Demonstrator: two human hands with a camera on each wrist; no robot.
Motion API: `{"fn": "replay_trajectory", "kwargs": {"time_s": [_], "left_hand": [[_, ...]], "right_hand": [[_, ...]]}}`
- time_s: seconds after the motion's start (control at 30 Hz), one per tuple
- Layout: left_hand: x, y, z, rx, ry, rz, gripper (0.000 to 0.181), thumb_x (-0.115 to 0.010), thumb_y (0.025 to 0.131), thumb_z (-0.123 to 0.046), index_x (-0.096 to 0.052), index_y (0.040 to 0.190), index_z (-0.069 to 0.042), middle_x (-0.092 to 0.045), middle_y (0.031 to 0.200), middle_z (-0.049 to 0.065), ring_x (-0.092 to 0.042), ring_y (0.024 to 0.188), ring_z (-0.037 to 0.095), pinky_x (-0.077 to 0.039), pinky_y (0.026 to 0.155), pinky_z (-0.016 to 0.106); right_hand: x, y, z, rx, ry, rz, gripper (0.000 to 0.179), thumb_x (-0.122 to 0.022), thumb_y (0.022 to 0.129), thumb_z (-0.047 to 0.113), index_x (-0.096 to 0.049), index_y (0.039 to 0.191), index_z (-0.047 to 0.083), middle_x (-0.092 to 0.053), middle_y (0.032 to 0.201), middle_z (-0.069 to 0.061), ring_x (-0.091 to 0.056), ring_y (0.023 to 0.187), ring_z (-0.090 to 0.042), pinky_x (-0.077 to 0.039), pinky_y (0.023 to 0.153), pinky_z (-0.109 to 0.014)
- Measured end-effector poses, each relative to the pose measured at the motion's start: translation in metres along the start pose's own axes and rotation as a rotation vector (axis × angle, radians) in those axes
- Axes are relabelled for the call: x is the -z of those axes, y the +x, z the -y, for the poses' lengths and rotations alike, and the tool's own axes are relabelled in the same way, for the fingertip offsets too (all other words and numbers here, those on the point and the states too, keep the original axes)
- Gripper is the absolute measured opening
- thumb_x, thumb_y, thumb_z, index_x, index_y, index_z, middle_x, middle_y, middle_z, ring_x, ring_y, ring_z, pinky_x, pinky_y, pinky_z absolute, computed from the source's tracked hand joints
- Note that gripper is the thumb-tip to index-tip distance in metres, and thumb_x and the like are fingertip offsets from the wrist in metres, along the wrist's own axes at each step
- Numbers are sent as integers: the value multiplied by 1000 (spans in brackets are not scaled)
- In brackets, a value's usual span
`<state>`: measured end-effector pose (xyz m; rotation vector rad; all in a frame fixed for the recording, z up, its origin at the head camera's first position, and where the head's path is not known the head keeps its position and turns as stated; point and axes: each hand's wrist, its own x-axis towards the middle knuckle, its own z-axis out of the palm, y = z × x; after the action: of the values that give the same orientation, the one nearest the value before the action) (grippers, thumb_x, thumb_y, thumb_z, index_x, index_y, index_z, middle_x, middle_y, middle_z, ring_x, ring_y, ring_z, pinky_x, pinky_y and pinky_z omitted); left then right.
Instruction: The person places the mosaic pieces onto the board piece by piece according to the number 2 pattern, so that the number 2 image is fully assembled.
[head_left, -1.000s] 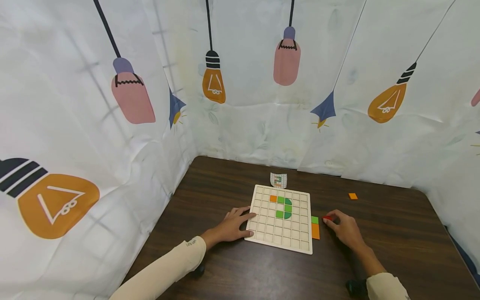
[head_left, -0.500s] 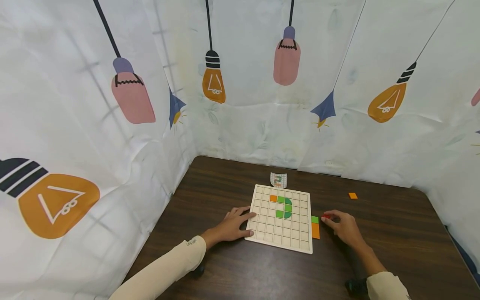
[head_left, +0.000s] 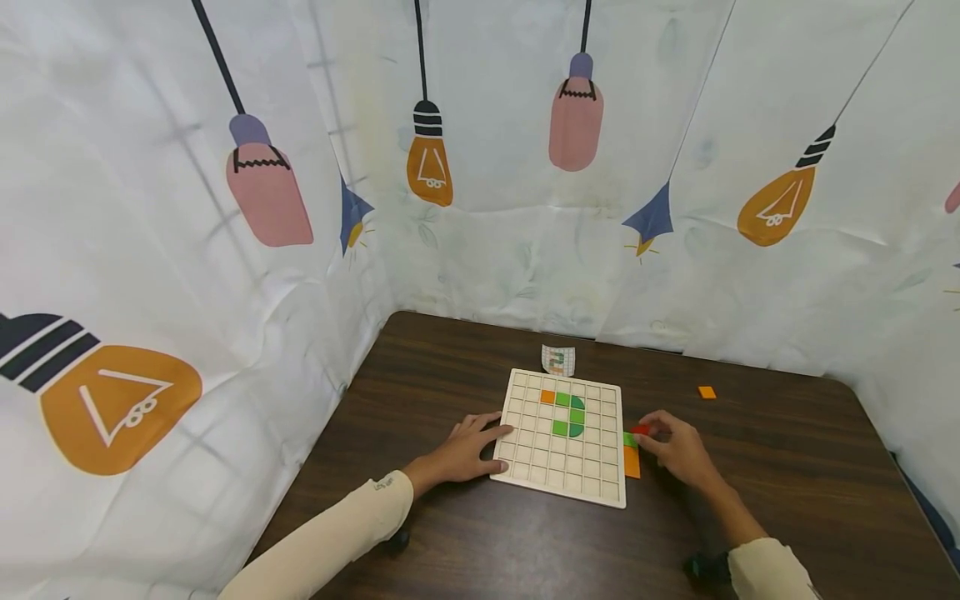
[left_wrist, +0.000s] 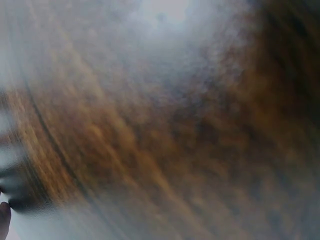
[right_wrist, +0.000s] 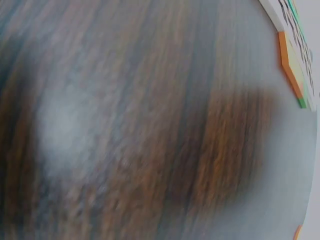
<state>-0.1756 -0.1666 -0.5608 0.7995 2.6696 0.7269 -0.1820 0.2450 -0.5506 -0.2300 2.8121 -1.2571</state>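
Note:
In the head view a pale wooden grid board (head_left: 532, 458) lies on the dark table. It bears one orange square (head_left: 548, 397), green squares (head_left: 577, 415) and darker green rounded pieces (head_left: 576, 430). My left hand (head_left: 468, 450) rests at the board's left edge, fingers spread over the rim. At the right side my right hand (head_left: 677, 447) pinches a small red tile (head_left: 641, 430) between thumb and fingers. The red tile overlaps a green tile (head_left: 629, 440) that lies beside the board, just beyond orange tiles (head_left: 632, 461).
A small printed grid card (head_left: 558, 361) lies behind the board. A lone orange tile (head_left: 707, 392) sits at the back right of the table (head_left: 780, 467). A white curtain (head_left: 495, 275) with lamp prints stands behind and to the left.
My right hand has moved left with the red tile, from beside the green tile to overlapping it. The left hand and the board have stayed put.

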Motion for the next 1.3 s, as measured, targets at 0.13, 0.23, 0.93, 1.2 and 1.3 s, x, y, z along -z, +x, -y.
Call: {"fn": "replay_trajectory", "kwargs": {"time_s": [0.13, 0.23, 0.93, 1.2, 1.3], "left_hand": [[-1, 0, 1, 5, 10, 5, 66, -65, 95, -49, -44, 153, -26, -27, 164, 9, -32, 142, 34, -31, 108, 60], [-2, 1, 2, 11, 11, 9, 66, -65, 95, -50, -43, 154, -27, -27, 164, 8, -31, 142, 34, -31, 109, 59], [1, 0, -1, -6, -2, -1, 66, -65, 96, -48, -45, 153, -24, -28, 163, 11, -32, 141, 35, -31, 107, 61], [3, -1, -3, -10, -8, -2, 66, -65, 96, -48, -45, 153, -23, -28, 163, 10, -32, 142, 35, -31, 107, 61], [3, -2, -3, -12, -6, -3, 66, -65, 96, -48, -44, 153, -23, -28, 163, 10, -32, 142, 35, -31, 108, 61]], "right_hand": [[-3, 3, 7, -34, 20, 29, 31, -76, 91, 19, -65, 116, 4, -67, 100, -15, -56, 55, -15, -50, 51, -29], [-7, 6, 11, -44, 31, 54, 33, -75, 92, 20, -64, 118, 3, -68, 106, -17, -56, 59, -17, -51, 52, -29], [-37, 23, 36, 61, 121, 122, 29, -76, 91, 17, -68, 114, 2, -68, 92, -10, -55, 61, -17, -46, 50, -27], [-48, 26, 46, 119, 233, 171, 34, -71, 95, 14, -65, 122, -5, -66, 94, -16, -54, 52, -16, -46, 46, -27], [-53, 27, 49, 137, 251, 180, 34, -71, 95, 12, -64, 122, -6, -66, 93, -16, -51, 48, -15, -45, 44, -28]]}}
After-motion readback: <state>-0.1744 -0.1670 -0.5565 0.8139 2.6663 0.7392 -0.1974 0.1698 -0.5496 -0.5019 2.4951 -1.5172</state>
